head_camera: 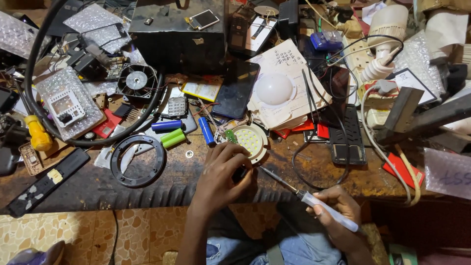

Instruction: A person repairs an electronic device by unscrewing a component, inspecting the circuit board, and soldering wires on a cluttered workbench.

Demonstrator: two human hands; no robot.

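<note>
Bench entry — round LED board (250,140) under repair, screwdriver (289,186) in use.

Left hand (223,174) is curling its fingers over a small dark part at the bench edge, touching the board's rim; right hand (338,211) is pinching a clear-handled screwdriver, its tip pointing at that part. Judged mid-job: the white dome (274,88) is lying apart on papers, the black ring (138,160) lying loose. Blue and green cells (171,132) and black cables (314,147) are crowding the bench.

Round white LED disc (250,140) flat on bench, clear-handled screwdriver (314,201) angled beside
</note>
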